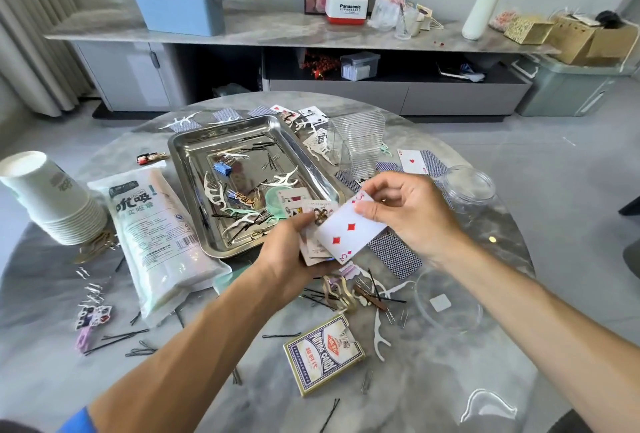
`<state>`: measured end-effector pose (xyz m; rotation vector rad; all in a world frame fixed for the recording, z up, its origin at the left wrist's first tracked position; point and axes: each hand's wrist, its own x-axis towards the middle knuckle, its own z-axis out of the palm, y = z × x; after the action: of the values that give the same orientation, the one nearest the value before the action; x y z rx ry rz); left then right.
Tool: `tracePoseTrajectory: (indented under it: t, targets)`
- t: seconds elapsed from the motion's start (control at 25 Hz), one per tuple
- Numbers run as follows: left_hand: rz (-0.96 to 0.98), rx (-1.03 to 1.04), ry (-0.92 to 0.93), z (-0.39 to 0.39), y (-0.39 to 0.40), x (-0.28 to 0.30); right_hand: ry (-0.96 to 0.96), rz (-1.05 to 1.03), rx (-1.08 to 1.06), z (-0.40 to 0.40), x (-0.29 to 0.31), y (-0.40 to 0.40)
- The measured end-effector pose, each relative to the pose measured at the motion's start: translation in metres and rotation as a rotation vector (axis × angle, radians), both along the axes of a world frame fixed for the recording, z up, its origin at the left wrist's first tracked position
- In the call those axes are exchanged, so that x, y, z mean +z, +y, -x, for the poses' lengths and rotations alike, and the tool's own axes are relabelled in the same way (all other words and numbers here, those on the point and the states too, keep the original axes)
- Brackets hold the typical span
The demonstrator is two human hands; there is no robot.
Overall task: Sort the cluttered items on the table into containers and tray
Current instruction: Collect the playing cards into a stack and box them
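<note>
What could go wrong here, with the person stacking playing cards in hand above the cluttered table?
1. The left hand grips a loose, uneven stack of playing cards; the three of diamonds card, pinched by the right hand, might slide off when added.
2. A dropped card could land in the shiny rectangular metal tray among the clips and pins.
3. Face-down blue-backed cards under the hands may be overlooked.

1. "Panasonic" is being shown on the white-and-red box (346, 9) at the upper centre.
2. A red "3" with diamond pips is being displayed on the playing card (348, 229) at the centre.
3. "PLAYING CARDS" is being shown on the card box (323, 355) at the lower centre.
</note>
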<state>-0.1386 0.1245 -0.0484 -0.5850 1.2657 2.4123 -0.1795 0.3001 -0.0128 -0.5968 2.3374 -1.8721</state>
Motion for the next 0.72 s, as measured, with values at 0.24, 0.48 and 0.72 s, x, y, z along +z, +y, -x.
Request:
tracePoseTrajectory:
  t: [0.24, 0.48, 0.72]
  targets:
    - [-0.017, -0.244, 0.093, -0.007, 0.008, 0.007, 0.107, -0.183, -0.139, 0.009, -0.025, 0.001]
    - [0.073, -0.123, 0.019, -0.007, 0.004, 0.003, -0.268, -1.28, -0.275, 0.012, -0.062, 0.036]
    - [0.158, -0.144, 0.029, -0.01, 0.005, 0.0, -0.469, -1.091, -0.325, 0.022, -0.068, 0.036]
